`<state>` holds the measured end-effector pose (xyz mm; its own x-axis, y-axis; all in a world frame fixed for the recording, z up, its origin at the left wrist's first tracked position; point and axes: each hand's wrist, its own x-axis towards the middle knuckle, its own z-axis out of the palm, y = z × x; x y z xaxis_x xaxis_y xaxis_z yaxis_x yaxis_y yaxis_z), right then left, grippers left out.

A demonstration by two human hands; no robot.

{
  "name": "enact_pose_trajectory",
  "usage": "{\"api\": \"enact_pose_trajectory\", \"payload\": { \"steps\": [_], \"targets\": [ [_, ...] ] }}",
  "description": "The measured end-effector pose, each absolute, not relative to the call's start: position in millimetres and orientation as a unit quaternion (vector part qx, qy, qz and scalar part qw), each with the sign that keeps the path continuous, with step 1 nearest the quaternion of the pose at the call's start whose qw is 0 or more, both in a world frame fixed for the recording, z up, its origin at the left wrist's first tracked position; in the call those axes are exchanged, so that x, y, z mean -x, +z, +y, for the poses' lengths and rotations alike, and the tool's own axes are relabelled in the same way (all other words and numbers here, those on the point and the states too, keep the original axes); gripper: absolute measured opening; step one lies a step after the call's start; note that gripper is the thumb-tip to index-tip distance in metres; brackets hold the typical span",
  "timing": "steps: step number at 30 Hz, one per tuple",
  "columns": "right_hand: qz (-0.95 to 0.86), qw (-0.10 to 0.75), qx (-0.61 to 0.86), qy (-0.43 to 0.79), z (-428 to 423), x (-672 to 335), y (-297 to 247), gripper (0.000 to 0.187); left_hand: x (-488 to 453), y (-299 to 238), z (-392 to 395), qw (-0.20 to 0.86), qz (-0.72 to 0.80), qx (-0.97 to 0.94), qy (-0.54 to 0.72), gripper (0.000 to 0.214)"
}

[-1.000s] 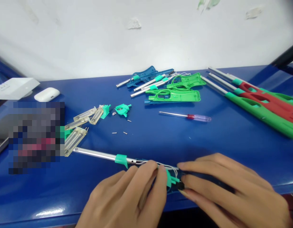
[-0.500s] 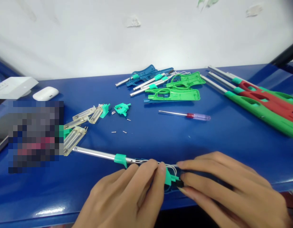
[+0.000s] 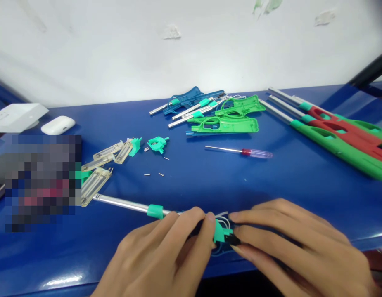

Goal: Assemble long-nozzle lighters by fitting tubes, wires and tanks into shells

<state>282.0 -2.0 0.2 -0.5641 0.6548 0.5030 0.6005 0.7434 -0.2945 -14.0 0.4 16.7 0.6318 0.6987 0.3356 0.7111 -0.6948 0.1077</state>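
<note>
My left hand (image 3: 166, 251) is closed, its thumb and fingers pinching a teal trigger piece (image 3: 219, 232) near the table's front edge. My right hand (image 3: 302, 243) closes its fingertips on a small black part (image 3: 231, 239) at the trigger's right end. White wires (image 3: 224, 222) loop above these parts. Under the fingers shows a bit of a dark blue lighter shell half (image 3: 221, 251); the rest is hidden. Running left from my left hand is a silver lighter tube (image 3: 122, 201) with a teal collar (image 3: 155, 211).
A screwdriver (image 3: 255, 154) lies mid-table beyond my hands. Small screws (image 3: 161, 174), a loose teal trigger (image 3: 158, 144) and clear fuel tanks (image 3: 96, 185) are to the left. Opened lighter shells (image 3: 224, 125) lie at the back, whole lighters (image 3: 342, 140) at right. A white earbud case (image 3: 58, 125) sits far left.
The view has shifted slightly. My left fingers cover more of the tube's right end and wires, and the teal collar looks turned. Both hands keep their grip, with more of the black part showing.
</note>
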Motion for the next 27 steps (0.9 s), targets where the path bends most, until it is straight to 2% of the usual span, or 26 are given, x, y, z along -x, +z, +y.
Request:
{"api": "enact_pose_trajectory", "payload": {
  "steps": [2,5,9,14,19,27],
  "targets": [
    [-0.884,0.298,0.357,0.046,-3.3,-281.3,0.0,0.025,15.2,18.8,5.3,0.017,-0.379,0.910,-0.169,0.054],
    [-0.884,0.288,0.364,0.052,-3.9,-281.9,-0.4,0.027,16.1,18.4,11.2,0.039,-0.328,0.927,-0.178,0.038],
    [-0.885,0.297,0.353,0.054,-2.9,-284.1,-1.4,0.027,12.8,13.9,10.3,0.034,-0.402,0.888,-0.218,0.035],
    [-0.878,0.308,0.363,0.058,-3.0,-281.7,-1.8,0.023,7.4,23.8,15.1,0.040,-0.393,0.882,-0.258,0.029],
    [-0.878,0.309,0.361,0.056,-3.8,-282.8,-4.0,0.024,4.6,34.1,22.9,0.046,-0.350,0.891,-0.284,0.041],
    [-0.883,0.301,0.356,0.063,-2.0,-284.2,-6.0,0.026,3.9,27.2,19.5,0.017,-0.359,0.892,-0.275,0.039]
  ]
}}
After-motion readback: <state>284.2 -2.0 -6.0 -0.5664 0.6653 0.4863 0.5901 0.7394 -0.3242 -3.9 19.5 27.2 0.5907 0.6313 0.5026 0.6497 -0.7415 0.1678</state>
